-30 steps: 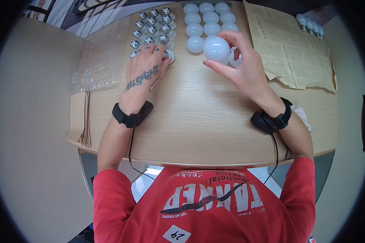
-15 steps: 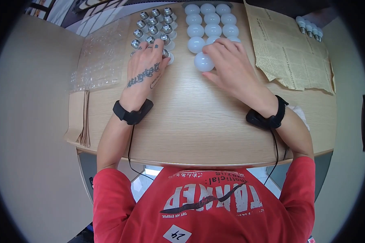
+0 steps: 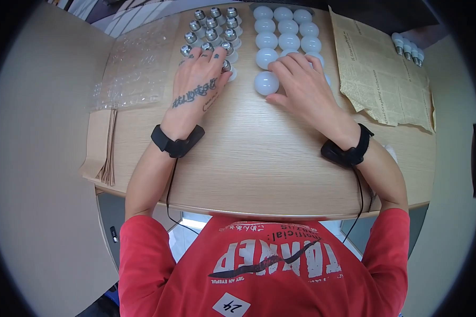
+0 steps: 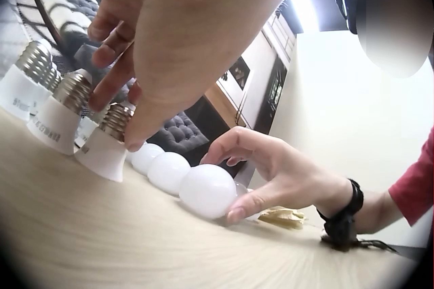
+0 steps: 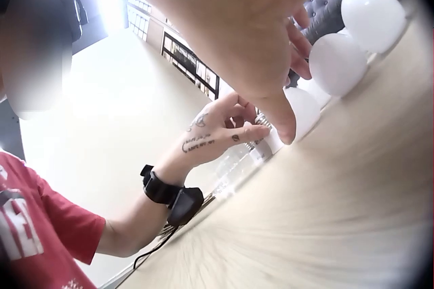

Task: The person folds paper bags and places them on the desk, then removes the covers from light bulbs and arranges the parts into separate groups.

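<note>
On the left side of the table, several white light bulb bases (image 3: 212, 35) stand in rows with their silver screw caps up. My left hand (image 3: 197, 83) reaches over the nearest row, and in the left wrist view its thumb and fingers pinch one bulb base (image 4: 102, 153) near the cap. Rows of round white bulb globes (image 3: 288, 42) sit to the right. At their near end, my right hand (image 3: 305, 84) holds one globe (image 3: 266, 83) down at the table, thumb in front and fingers behind. Its palm hides part of the neighbouring globes.
Clear plastic packaging (image 3: 135, 63) lies at the far left, with folded brown paper (image 3: 101, 145) in front of it. A printed paper sheet (image 3: 378, 79) covers the right side, and several small bulbs (image 3: 407, 48) lie beyond it. Cables run from both wrist cameras over the table's front edge.
My right hand has lowered the globe from above the table to the near left end of the globe rows. The left hand stays among the bulb bases. The head view has shifted slightly.
</note>
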The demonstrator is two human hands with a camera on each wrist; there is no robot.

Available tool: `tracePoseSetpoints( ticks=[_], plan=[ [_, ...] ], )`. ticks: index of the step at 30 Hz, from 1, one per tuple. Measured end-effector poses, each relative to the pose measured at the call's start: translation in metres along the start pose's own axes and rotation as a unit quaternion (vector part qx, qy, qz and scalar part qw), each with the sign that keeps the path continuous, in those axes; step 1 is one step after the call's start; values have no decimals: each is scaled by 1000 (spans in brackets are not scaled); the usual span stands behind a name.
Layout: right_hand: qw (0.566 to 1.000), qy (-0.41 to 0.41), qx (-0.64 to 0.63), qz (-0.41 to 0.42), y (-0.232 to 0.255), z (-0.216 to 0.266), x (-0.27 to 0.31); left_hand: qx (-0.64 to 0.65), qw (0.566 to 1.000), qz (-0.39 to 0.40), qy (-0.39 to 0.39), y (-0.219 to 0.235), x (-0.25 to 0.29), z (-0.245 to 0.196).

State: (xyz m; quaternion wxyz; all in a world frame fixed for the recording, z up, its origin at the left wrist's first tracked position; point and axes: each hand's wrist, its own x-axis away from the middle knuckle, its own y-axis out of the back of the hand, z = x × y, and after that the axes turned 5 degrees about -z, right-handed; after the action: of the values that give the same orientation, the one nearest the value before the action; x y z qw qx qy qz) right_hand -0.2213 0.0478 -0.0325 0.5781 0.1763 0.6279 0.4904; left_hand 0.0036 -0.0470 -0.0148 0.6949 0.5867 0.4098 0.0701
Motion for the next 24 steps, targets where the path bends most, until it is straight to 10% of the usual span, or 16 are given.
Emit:
tracePoseSetpoints(
  ticks=[24],
  plan=[
    [999, 30, -20, -19, 0, -2, 6, 23, 998, -52, -3, -2, 0, -4]
  ],
)
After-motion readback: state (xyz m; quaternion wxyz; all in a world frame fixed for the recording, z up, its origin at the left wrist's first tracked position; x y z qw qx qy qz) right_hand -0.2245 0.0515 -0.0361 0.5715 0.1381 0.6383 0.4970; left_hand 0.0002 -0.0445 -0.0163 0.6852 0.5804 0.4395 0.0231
